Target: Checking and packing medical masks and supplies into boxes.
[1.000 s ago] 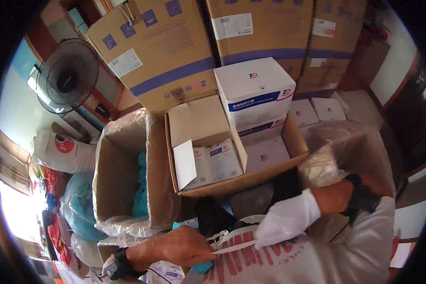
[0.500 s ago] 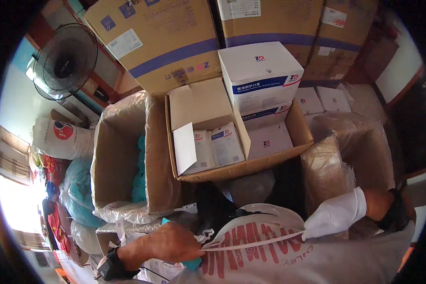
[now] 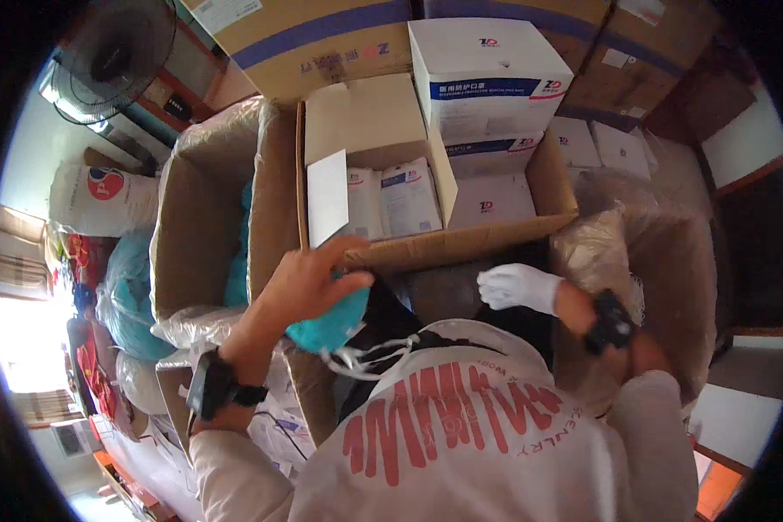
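One teal mask (image 3: 332, 325) under left hand (image 3: 307, 285), thumb apart; right hand (image 3: 518, 289) curled; can't tell grips.

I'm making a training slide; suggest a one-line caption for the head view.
Near an open carton, the left hand holds a teal mask while the gloved right hand hovers apart.

Bright window (image 3: 28, 344) at left (glare washing it out); black fan (image 3: 113, 57) upper left; pale wall (image 3: 744, 165) at right

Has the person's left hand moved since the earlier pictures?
Yes. The left hand has moved forward, closer to the brown carton that holds white boxes.
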`<state>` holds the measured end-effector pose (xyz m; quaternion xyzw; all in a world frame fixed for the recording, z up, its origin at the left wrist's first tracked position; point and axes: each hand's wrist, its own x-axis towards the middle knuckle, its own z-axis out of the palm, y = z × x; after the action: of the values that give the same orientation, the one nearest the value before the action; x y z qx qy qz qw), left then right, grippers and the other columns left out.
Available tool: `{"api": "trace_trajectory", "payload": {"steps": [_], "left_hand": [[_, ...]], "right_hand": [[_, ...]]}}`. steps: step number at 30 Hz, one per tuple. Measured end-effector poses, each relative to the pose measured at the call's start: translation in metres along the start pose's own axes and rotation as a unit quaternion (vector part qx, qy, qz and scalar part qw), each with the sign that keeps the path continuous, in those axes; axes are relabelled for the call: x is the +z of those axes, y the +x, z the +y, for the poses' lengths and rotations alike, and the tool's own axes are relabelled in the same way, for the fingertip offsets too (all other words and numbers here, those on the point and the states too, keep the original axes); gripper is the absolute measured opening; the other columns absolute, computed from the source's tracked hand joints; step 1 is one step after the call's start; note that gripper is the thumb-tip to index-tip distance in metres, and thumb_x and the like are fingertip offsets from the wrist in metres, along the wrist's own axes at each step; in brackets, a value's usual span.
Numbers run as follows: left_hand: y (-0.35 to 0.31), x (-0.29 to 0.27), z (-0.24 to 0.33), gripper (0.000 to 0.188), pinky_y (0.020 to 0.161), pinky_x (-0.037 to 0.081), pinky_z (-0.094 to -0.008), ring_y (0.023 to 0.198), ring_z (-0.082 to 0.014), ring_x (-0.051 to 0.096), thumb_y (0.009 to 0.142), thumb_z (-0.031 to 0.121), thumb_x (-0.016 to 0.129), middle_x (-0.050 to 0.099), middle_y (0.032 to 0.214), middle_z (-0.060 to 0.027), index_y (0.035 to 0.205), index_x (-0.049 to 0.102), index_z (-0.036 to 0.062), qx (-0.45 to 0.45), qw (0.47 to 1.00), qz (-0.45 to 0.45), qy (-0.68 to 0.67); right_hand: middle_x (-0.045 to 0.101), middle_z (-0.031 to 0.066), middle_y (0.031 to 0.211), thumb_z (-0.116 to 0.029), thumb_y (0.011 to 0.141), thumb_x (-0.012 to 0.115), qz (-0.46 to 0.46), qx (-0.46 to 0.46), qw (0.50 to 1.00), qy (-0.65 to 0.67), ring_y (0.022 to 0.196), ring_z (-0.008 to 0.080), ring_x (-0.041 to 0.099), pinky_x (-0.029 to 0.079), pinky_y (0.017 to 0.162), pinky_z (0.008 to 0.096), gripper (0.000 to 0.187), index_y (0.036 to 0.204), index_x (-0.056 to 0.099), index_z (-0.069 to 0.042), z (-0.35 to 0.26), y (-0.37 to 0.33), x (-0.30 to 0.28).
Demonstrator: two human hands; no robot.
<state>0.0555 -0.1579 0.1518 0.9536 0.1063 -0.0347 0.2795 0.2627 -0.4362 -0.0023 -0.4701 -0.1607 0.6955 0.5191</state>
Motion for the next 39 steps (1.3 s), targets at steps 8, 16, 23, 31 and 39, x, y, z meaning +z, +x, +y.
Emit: {"api": "trace_trajectory", "payload": {"steps": [8,16,23,31,39], "left_hand": [[0.035,-0.009,0.016,0.024,0.063,0.045,-0.0296,0.068,-0.0170,0.057,0.087,0.026,0.052,0.060,0.074,-0.0092,0.092,0.060,0.0043,0.029,0.982,0.109,-0.149],[0.045,-0.013,0.021,0.033,0.064,0.040,-0.0229,0.069,-0.0068,0.047,0.091,0.032,0.047,0.055,0.073,0.0002,0.087,0.061,0.0027,0.006,0.950,0.181,-0.256],[0.042,-0.017,0.007,0.042,0.052,0.038,-0.0283,0.056,-0.0073,0.044,0.089,0.037,0.048,0.047,0.054,0.0002,0.078,0.059,-0.0021,-0.138,0.921,0.295,-0.214],[0.079,0.029,-0.034,0.052,0.059,0.043,-0.0408,0.060,-0.0311,0.056,0.088,0.046,0.043,0.053,0.062,-0.0219,0.070,0.059,-0.0001,-0.164,0.906,0.333,-0.202],[0.011,-0.061,-0.143,0.055,0.053,0.042,-0.0354,0.053,-0.0202,0.050,0.089,0.048,0.036,0.054,0.059,-0.0091,0.068,0.058,0.0019,-0.274,0.778,0.555,-0.111]], "right_hand": [[0.057,0.0089,0.095,-0.026,0.088,0.047,0.015,-0.047,0.995,-0.082,0.082,0.0154,0.056,0.045,0.070,0.0261,0.026,0.097,0.055,-0.002,0.029,0.067,-0.061],[0.057,0.0156,0.103,-0.026,0.085,0.055,0.039,-0.426,0.792,-0.436,0.105,0.0259,0.051,0.038,0.092,0.0332,0.042,0.116,0.047,0.002,-0.116,0.035,0.131],[0.054,0.0075,0.092,-0.020,0.089,0.049,-0.084,0.018,0.993,-0.086,0.083,0.0159,0.051,0.043,0.074,0.0264,0.030,0.111,0.049,0.000,-0.110,0.047,0.128],[0.057,0.0064,0.081,-0.016,0.090,0.044,-0.005,-0.449,0.834,-0.320,0.076,0.0151,0.054,0.041,0.066,0.0273,0.019,0.088,0.055,-0.001,-0.138,0.061,0.194],[0.054,0.0141,0.094,-0.015,0.084,0.045,-0.118,-0.505,0.569,-0.638,0.081,0.0238,0.056,0.047,0.065,0.0293,0.016,0.092,0.053,-0.004,-0.139,0.007,0.242]]}}
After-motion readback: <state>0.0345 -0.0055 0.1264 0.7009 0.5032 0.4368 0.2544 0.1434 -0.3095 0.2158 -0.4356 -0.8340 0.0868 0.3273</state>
